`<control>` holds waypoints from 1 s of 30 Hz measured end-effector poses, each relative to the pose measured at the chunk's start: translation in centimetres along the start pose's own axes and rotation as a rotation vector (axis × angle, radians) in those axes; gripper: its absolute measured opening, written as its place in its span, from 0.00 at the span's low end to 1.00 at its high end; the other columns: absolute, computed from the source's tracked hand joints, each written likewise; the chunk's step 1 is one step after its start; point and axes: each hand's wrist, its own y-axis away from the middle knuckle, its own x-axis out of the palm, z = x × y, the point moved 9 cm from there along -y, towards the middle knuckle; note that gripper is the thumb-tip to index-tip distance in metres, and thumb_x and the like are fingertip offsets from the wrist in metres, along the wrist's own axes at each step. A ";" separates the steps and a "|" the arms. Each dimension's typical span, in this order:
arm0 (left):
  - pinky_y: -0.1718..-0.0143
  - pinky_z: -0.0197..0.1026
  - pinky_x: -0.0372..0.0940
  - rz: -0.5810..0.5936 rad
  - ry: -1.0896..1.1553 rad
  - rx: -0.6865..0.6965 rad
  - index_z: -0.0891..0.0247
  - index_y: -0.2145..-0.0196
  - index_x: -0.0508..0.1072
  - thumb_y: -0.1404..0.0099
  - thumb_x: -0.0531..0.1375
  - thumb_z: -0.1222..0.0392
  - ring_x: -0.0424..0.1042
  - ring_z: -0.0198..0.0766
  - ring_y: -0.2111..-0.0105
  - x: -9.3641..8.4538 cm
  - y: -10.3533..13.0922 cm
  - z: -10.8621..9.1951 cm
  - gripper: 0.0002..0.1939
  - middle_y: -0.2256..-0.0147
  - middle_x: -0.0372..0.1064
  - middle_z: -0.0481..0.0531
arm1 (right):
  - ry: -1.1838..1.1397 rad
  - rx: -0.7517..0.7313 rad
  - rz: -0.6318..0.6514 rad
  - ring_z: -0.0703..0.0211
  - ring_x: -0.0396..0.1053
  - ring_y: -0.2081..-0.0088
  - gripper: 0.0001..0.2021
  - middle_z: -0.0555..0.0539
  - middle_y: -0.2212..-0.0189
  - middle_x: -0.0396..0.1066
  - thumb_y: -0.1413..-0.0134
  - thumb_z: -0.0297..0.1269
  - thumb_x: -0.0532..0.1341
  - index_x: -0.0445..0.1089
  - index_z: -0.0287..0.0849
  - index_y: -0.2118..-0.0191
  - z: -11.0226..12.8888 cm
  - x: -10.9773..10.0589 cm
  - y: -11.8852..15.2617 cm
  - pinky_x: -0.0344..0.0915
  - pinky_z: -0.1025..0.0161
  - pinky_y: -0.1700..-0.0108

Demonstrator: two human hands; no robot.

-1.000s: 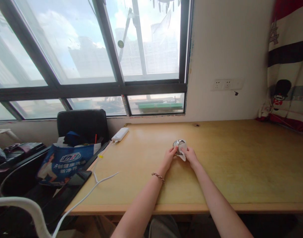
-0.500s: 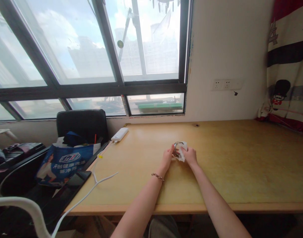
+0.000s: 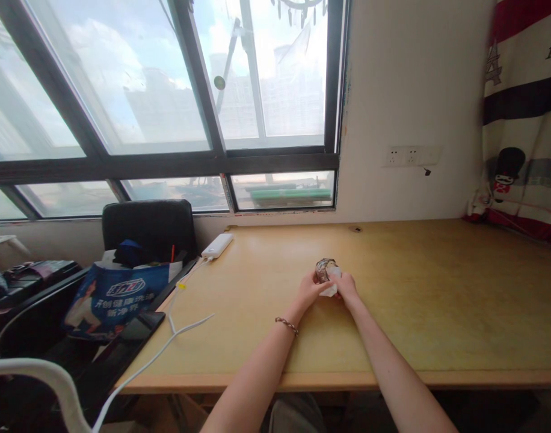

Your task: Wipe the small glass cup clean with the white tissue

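– Grip, two-handed: left hand (image 3: 310,290) closed on a shiny, dark-and-silver rounded object (image 3: 323,268); right hand (image 3: 346,286) pinching a white sheet (image 3: 328,293), thin and creased, against its other side.

– Location?

– Over the middle depth of the tabletop (image 3: 447,300), between far and near edges, well in from the left edge. Resting on the wood or lifted: cannot tell.

– Reason for the hold?

– By judgement: opposed hands steady a small, slick-looking item, the left bearing it, the right keeping the sheet pressed close.

– Further items?

– One white power bank (image 3: 218,245), far left corner, probably set there so that its lead can follow the left edge. One white cable (image 3: 189,326), loose tip on the wood, remainder passing the near left corner. One blue bag (image 3: 117,300), on a black chair (image 3: 147,225) beyond the left edge; contents mostly concealed.

– Defects of view?

– Object's underside and several fingertips hidden; its exact kind too small to settle. Sheet, paper or cloth: undetermined. Cable's link to the power bank's lead: unclear. Both forearms cut off below.
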 end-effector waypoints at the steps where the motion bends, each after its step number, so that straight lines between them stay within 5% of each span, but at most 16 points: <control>1: 0.64 0.40 0.63 0.017 0.024 -0.019 0.69 0.61 0.69 0.57 0.64 0.54 0.68 0.40 0.66 0.1 0.0 0.0 0.25 0.65 0.70 0.56 | 0.035 -0.005 -0.024 0.61 0.67 0.80 0.18 0.46 0.83 0.70 0.53 0.46 0.52 0.72 0.38 0.76 0.2 -0.4 0.0 0.56 0.69 0.79; 5: 0.61 0.42 0.63 0.059 0.127 -0.061 0.69 0.59 0.68 0.58 0.65 0.56 0.68 0.43 0.63 0.2 0.0 -0.1 0.27 0.63 0.69 0.58 | 0.179 -0.079 -0.167 0.57 0.69 0.70 0.19 0.40 0.74 0.72 0.50 0.45 0.49 0.72 0.38 0.72 1.7 -2.6 0.7 0.57 0.68 0.72; 11: 0.60 0.43 0.61 0.024 0.212 -0.104 0.69 0.58 0.69 0.53 0.61 0.51 0.69 0.41 0.64 -0.4 0.3 -0.2 0.25 0.64 0.70 0.58 | 0.187 -0.181 -0.281 0.56 0.68 0.72 0.24 0.38 0.74 0.72 0.47 0.49 0.44 0.71 0.37 0.74 3.4 -4.5 1.9 0.56 0.67 0.71; 17: 0.69 0.37 0.62 -0.136 0.136 -0.180 0.70 0.68 0.73 0.49 0.53 0.41 0.69 0.38 0.71 -2.3 0.3 0.9 0.27 0.70 0.71 0.57 | 0.025 -0.171 -0.049 0.59 0.68 0.71 0.15 0.45 0.72 0.72 0.55 0.45 0.54 0.70 0.39 0.67 3.4 -1.6 1.4 0.58 0.69 0.71; 21: 0.74 0.36 0.60 -0.210 0.083 -0.220 0.72 0.73 0.73 0.50 0.50 0.37 0.67 0.37 0.75 -3.1 0.2 1.5 0.31 0.74 0.70 0.57 | 0.070 -0.259 -0.017 0.59 0.68 0.70 0.17 0.44 0.72 0.72 0.50 0.44 0.50 0.71 0.40 0.68 3.9 -0.3 1.6 0.59 0.68 0.68; 26: 0.71 0.37 0.62 -0.077 0.216 -0.210 0.73 0.66 0.72 0.52 0.53 0.38 0.68 0.37 0.73 -1.5 0.1 1.2 0.32 0.70 0.70 0.59 | 0.053 -0.162 -0.082 0.59 0.67 0.74 0.24 0.41 0.77 0.71 0.47 0.47 0.43 0.71 0.37 0.74 2.5 -0.7 1.1 0.59 0.67 0.71; 30: 0.68 0.37 0.62 0.031 0.188 -0.152 0.71 0.62 0.70 0.56 0.62 0.47 0.68 0.38 0.70 -0.2 0.3 0.0 0.27 0.67 0.70 0.57 | -0.141 0.012 -0.013 0.62 0.64 0.82 0.24 0.46 0.84 0.68 0.50 0.50 0.45 0.71 0.37 0.74 0.6 0.0 0.8 0.56 0.68 0.80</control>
